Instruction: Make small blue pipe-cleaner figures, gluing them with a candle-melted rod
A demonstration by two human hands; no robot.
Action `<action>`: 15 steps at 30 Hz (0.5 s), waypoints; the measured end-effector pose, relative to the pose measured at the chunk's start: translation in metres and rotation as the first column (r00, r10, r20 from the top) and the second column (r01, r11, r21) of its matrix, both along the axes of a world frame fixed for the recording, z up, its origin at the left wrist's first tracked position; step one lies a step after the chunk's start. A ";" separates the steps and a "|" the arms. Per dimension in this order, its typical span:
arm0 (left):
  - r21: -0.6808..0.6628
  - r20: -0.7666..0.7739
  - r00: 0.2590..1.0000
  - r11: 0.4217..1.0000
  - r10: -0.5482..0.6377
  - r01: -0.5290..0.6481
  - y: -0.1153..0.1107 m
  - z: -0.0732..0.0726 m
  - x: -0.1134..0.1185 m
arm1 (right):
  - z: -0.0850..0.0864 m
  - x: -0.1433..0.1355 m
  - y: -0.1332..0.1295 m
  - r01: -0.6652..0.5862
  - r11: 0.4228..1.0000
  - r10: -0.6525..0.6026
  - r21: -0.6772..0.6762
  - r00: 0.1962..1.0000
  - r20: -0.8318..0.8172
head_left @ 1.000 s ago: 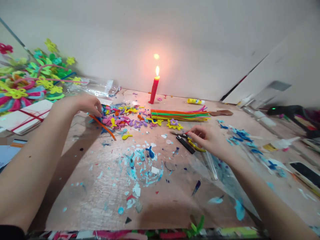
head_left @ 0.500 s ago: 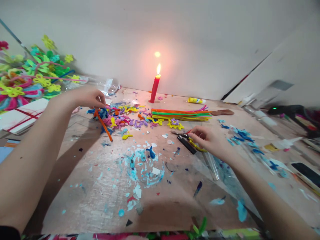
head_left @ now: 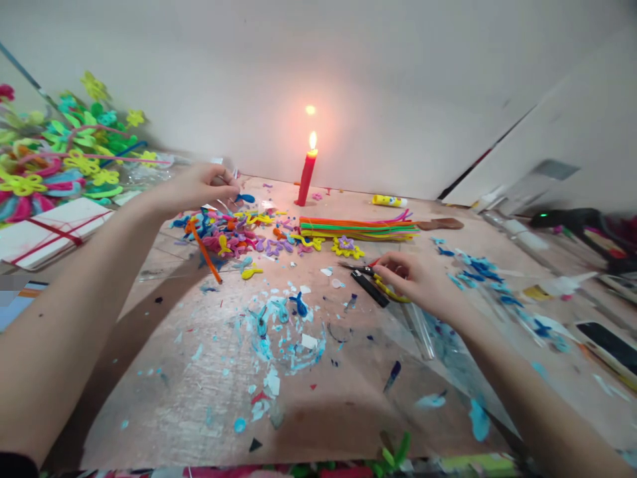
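Observation:
My left hand (head_left: pixel 212 186) pinches a small blue fuzzy piece (head_left: pixel 245 198) between thumb and fingertips, above the back of a heap of colourful small pieces (head_left: pixel 233 240). An orange strip (head_left: pixel 205 252) leans across the heap's left side. My right hand (head_left: pixel 401 273) rests on the table with its fingers curled round scissors (head_left: pixel 365 269), whose blades point left. Just below the scissors lies a black bar (head_left: pixel 369 289). Several blue pieces, one of them dark blue (head_left: pixel 299 305), lie among pale scraps in the middle.
A lit red candle (head_left: pixel 306 178) stands at the back, near a bundle of coloured stems (head_left: pixel 358 229) and a yellow glue stick (head_left: pixel 389 200). Fuzzy flowers (head_left: pixel 79 162) and a white box (head_left: pixel 50 232) are at left; blue pieces (head_left: pixel 480 269) and a phone (head_left: pixel 610 345) at right.
My left hand has moved right and slightly up from the heap, and the blue piece now shows at its fingertips. My right hand has stayed on the scissors.

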State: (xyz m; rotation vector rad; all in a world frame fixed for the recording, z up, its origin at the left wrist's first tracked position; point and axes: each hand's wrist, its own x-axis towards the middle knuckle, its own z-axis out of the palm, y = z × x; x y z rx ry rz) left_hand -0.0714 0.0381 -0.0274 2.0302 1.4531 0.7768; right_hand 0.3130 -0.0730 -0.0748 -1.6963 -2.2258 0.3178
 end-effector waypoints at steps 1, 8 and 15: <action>-0.021 0.062 0.997 0.999 -0.041 0.042 -0.001 -0.002 0.006 | 0.001 0.000 0.000 0.002 1.000 -0.002 0.008 1.000 -0.003; -0.107 0.287 0.943 0.973 -0.169 0.207 -0.004 -0.019 0.040 | 0.019 0.011 -0.003 0.070 0.993 -0.064 0.091 0.996 -0.069; -0.096 0.336 0.922 0.967 -0.190 0.234 -0.005 -0.056 0.068 | 0.024 0.035 -0.021 0.181 0.980 -0.168 0.080 0.975 -0.146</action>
